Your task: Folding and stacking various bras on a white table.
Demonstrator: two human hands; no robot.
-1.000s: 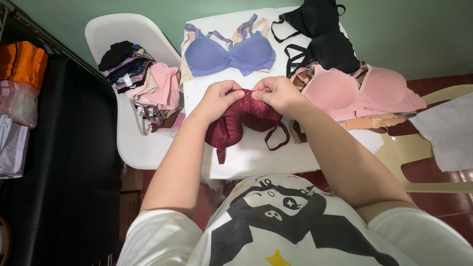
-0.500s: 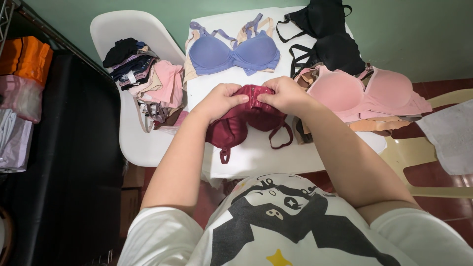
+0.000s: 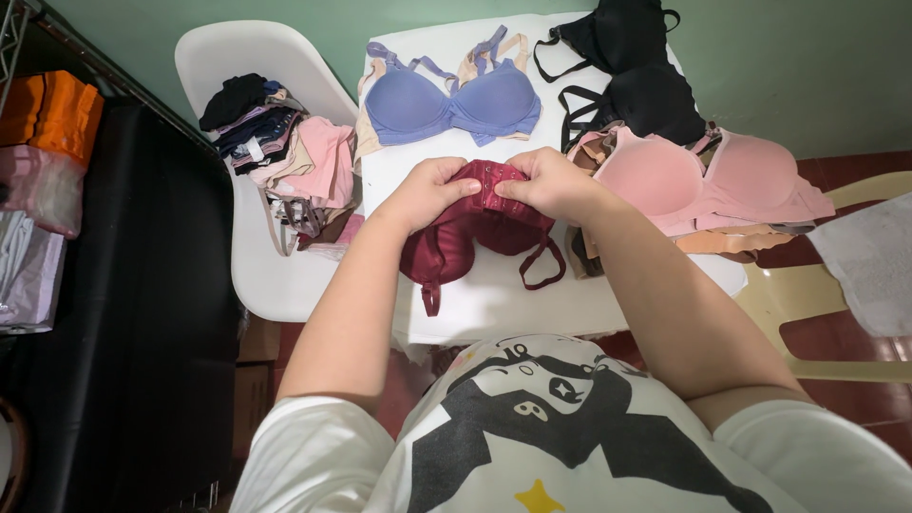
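Note:
A dark red bra [image 3: 475, 233] lies on the white table [image 3: 494, 299] in front of me. My left hand [image 3: 427, 190] and my right hand [image 3: 551, 180] pinch the two ends of its back band together above the cups, at the hook strip. A strap loop hangs off its right side and another end dangles at the left. Behind it a purple-blue bra [image 3: 451, 103] lies flat on a beige one.
Two black bras [image 3: 632, 71] and a pile of pink and beige bras [image 3: 703, 176] cover the table's right side. A white chair [image 3: 256, 171] on the left holds a stack of folded garments [image 3: 275, 147]. A cream plastic chair [image 3: 836, 313] stands at right, a dark rack at left.
The band ends have come together between my fingers, and my hands sit a little closer to each other. The bra stays in the same place on the table.

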